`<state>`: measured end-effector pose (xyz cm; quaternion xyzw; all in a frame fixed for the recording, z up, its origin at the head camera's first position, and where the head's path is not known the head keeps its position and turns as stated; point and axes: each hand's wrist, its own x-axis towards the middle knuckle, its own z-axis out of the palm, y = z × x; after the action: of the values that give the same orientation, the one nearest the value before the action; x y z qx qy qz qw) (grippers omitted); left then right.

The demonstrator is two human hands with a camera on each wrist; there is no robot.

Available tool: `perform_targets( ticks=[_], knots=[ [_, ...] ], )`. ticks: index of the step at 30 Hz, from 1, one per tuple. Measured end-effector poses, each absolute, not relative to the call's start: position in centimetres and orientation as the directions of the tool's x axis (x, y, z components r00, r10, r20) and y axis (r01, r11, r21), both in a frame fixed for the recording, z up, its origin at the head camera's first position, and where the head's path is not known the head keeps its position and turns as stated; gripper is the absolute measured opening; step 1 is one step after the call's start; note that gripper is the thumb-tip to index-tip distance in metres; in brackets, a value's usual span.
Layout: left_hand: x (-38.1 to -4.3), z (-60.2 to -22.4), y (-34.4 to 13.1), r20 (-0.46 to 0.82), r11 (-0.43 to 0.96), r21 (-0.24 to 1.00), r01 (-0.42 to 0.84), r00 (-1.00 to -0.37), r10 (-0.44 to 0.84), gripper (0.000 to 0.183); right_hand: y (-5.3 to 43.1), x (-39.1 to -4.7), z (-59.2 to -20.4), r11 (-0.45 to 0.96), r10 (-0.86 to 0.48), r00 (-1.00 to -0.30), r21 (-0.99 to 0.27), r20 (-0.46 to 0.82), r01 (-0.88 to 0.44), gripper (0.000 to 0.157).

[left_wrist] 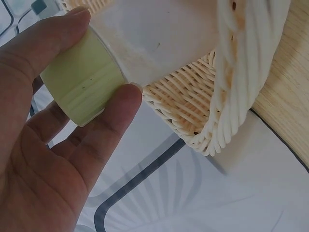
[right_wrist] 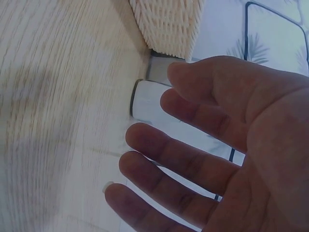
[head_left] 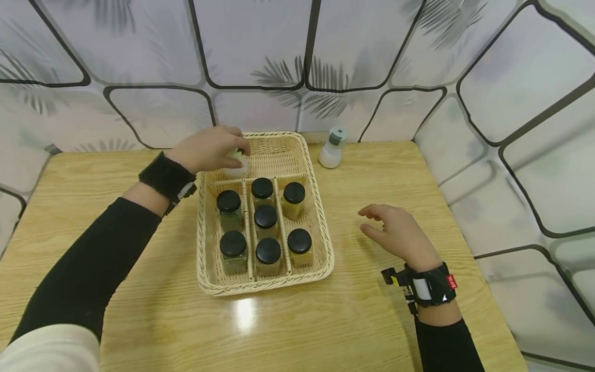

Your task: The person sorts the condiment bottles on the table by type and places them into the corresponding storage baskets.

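My left hand (head_left: 211,148) pinches the light green cap (left_wrist: 84,75) of a whitish translucent seasoning bottle (head_left: 236,169) between thumb and fingers. The bottle is at the left of the wicker basket's (head_left: 202,258) back compartment; whether its base touches the bottom is hidden. In the left wrist view, its cloudy body (left_wrist: 159,38) lies beside the woven rim. My right hand (head_left: 400,232) hovers over the table to the right of the basket, fingers loosely bent and holding nothing. Behind it stands another white bottle (head_left: 330,156) with a grey-green cap, outside the basket.
Several square glass jars with black lids, among them a front-left jar (head_left: 233,253), fill the basket's three front compartments. Woven dividers (head_left: 249,232) separate them. The wooden table (head_left: 362,320) meets a patterned wall covering (head_left: 260,46) at the back and right.
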<state>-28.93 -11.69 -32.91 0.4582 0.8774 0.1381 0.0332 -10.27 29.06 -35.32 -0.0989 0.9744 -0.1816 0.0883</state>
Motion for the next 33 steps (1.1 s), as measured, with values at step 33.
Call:
perform_targets(
  ticks=[33],
  knots=[
    [-25.7, -31.0, -15.4, 0.165, 0.542, 0.242, 0.805, -0.584, 0.795, 0.057, 28.5, -9.9, -35.0, 0.907, -0.254, -0.963, -0.367, -0.089, -0.206, 0.036]
  ],
)
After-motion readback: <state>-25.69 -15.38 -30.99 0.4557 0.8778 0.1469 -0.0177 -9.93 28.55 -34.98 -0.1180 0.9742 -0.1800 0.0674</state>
